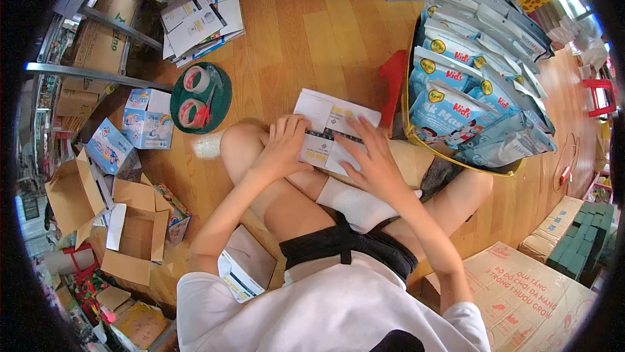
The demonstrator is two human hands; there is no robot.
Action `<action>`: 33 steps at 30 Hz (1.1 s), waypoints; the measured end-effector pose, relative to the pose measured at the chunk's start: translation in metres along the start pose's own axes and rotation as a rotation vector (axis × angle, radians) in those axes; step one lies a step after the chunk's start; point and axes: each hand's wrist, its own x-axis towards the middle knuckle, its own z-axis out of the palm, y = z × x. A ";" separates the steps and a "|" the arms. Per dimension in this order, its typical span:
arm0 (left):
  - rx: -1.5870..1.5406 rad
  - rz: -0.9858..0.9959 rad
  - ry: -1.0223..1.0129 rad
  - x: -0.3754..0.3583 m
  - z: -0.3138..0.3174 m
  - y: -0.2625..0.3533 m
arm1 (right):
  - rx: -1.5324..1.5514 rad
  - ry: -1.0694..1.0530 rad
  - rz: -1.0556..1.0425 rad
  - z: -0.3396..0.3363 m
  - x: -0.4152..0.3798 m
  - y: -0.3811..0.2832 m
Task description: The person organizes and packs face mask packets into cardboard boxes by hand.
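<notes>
A white cardboard box (319,108) with yellow and black print sits in front of my crossed legs, its top flaps meeting along a dark printed seam. My left hand (286,140) grips the box's left edge, fingers bent over the top. Spread across the right side of the top is my right hand (371,157), its fingers apart and touching the flaps. My palms hide parts of both sides of the box. A second, similar white box (244,264) stands on the floor beside my left hip.
A yellow-rimmed container (456,162) packed with mask pouches (449,108) stands at right. Tape rolls (194,112) and scissors lie in a green basket (224,101). Flattened boxes (202,20) are stacked at upper left. An opened brown carton (133,267) and a large carton (514,287) flank me.
</notes>
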 end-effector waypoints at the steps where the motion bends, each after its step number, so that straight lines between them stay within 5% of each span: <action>1: 0.012 0.005 -0.018 -0.001 -0.001 0.001 | -0.072 -0.046 -0.015 0.006 0.018 0.005; 5: 0.100 0.063 0.033 0.003 -0.005 0.005 | -0.191 -0.340 0.051 0.034 0.041 0.032; 15: 0.143 -0.046 0.166 -0.035 0.017 0.005 | -0.093 -0.388 0.086 0.023 0.038 0.036; 33: 0.219 0.092 0.510 -0.073 0.057 -0.017 | -0.165 -0.637 -0.057 0.000 0.063 0.022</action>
